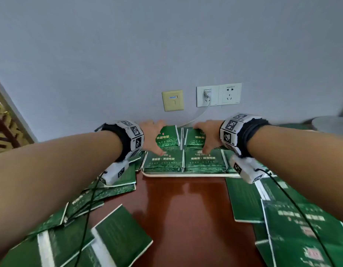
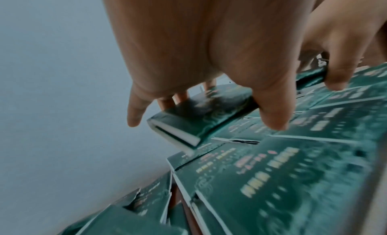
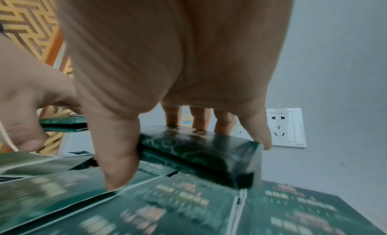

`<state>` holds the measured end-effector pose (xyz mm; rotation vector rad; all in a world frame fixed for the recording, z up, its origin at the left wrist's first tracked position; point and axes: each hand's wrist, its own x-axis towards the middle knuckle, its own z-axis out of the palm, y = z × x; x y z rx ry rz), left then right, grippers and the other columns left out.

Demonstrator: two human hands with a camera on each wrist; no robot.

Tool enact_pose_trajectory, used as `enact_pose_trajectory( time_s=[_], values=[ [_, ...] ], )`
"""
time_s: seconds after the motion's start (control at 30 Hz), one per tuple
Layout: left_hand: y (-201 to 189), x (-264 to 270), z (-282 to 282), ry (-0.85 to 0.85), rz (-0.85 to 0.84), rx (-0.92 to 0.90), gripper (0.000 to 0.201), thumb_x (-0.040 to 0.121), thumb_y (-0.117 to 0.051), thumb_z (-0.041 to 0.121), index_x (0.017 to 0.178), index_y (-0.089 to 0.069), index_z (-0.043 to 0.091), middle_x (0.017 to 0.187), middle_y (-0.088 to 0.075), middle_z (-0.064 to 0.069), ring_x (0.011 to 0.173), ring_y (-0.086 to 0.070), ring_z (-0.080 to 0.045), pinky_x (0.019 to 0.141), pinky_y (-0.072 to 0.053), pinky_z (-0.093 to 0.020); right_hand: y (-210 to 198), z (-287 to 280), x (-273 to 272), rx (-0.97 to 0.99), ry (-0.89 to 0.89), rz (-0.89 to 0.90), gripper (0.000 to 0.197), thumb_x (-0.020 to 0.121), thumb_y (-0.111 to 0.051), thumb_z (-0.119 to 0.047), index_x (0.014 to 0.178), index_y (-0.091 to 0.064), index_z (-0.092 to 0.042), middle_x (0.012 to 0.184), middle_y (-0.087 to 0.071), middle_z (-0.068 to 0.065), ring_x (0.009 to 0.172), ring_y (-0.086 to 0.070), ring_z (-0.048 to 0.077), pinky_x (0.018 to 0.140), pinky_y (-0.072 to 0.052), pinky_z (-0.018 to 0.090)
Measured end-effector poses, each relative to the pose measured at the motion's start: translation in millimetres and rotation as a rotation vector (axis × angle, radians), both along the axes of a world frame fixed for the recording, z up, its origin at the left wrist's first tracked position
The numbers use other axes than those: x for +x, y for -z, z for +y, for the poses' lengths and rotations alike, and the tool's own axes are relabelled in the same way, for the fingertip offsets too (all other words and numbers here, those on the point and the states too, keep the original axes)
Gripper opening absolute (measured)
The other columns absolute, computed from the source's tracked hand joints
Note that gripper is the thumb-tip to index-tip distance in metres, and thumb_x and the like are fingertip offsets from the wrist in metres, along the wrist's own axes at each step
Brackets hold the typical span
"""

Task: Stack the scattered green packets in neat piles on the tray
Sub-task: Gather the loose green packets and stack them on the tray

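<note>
The left hand (image 1: 153, 136) grips a small bundle of green packets (image 1: 167, 138) from above, thumb at the near edge and fingers over the far edge; the right hand (image 1: 206, 136) grips a second bundle (image 1: 196, 138) the same way. Both bundles are over the back row of the tray (image 1: 186, 175), tilted up at the front — apparently so each can be squared and lowered onto a pile. In the left wrist view the bundle (image 2: 201, 112) shows two or three packets pinched together, clear of the piles (image 2: 272, 180) below. Pinching both long edges keeps the slippery packets aligned, I judge.

The front row already holds two neat piles (image 1: 183, 160) side by side. Loose packets (image 1: 116, 237) lie scattered on the brown table (image 1: 182, 218), left and right of the tray, so much remains.

Gold Chinese lettering and a cloud pattern mark each packet — too blurred to read. On the wall are sockets (image 1: 218, 95), one with a white charger (image 1: 207, 93) plugged in.
</note>
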<state>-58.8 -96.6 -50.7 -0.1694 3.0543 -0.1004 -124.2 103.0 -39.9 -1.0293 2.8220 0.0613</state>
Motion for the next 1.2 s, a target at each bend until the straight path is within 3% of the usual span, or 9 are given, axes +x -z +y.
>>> enact_pose_trajectory(
  time_s=[0.23,0.47,0.6,0.77,0.93,1.2],
  values=[
    [9.0,-78.4,-25.3,-0.009,-0.059,-0.08,0.097,0.066,-0.079,0.052,0.14,-0.025,0.02,0.118,-0.052,-0.012,0.1,-0.056,-0.029,0.087,-0.051,-0.045,0.5,-28.5,-78.6,0.09,0.01,-0.01,0.088,0.075,-0.078,-0.028,0.148,-0.029,-0.015,0.141,-0.046,0.007,0.125,-0.048,0.025,0.102,-0.041,0.037],
    [25.0,-128.8,-34.0,-0.001,-0.164,-0.112,0.098,0.07,-0.08,0.044,0.145,-0.023,0.017,0.131,-0.052,-0.01,0.112,-0.054,-0.027,0.094,-0.046,-0.041,19.6,-49.5,-119.7,0.036,-0.021,-0.022,0.084,0.076,-0.077,-0.028,0.146,-0.033,-0.015,0.141,-0.047,0.006,0.125,-0.048,0.025,0.101,-0.038,0.033],
    [32.7,-139.3,-37.6,0.0,-0.19,-0.142,0.096,0.072,-0.079,0.043,0.147,-0.022,0.023,0.138,-0.049,-0.01,0.119,-0.051,-0.027,0.099,-0.043,-0.04,33.3,-54.2,-127.6,0.019,-0.028,-0.103,0.08,0.08,-0.074,-0.03,0.147,-0.032,-0.013,0.146,-0.042,0.005,0.129,-0.045,0.023,0.104,-0.033,0.03],
    [32.7,-138.0,-37.8,0.009,-0.186,-0.135,0.09,0.078,-0.077,0.035,0.149,-0.022,0.029,0.142,-0.045,-0.011,0.125,-0.046,-0.028,0.1,-0.04,-0.038,40.0,-52.4,-125.7,-0.032,-0.032,-0.086,0.077,0.082,-0.073,-0.025,0.147,-0.034,-0.016,0.145,-0.043,0.004,0.127,-0.046,0.022,0.102,-0.035,0.028],
    [23.9,-120.3,-39.3,-0.005,-0.146,-0.162,0.089,0.08,-0.074,0.038,0.15,-0.021,0.028,0.137,-0.046,-0.012,0.122,-0.048,-0.028,0.099,-0.041,-0.037,29.6,-51.0,-113.9,-0.063,-0.022,-0.037,0.073,0.084,-0.07,-0.027,0.147,-0.033,-0.019,0.14,-0.047,0.006,0.12,-0.05,0.023,0.095,-0.04,0.031],
    [-1.3,-30.7,-33.2,-0.008,-0.13,-0.219,0.088,0.079,-0.074,0.041,0.15,-0.022,0.032,0.135,-0.045,-0.013,0.123,-0.047,-0.03,0.101,-0.038,-0.035,-1.4,-44.6,-33.7,0.027,-0.111,-0.006,0.073,0.088,-0.066,-0.03,0.149,-0.028,-0.018,0.15,-0.036,0.004,0.133,-0.041,0.024,0.107,-0.033,0.035]
  ],
)
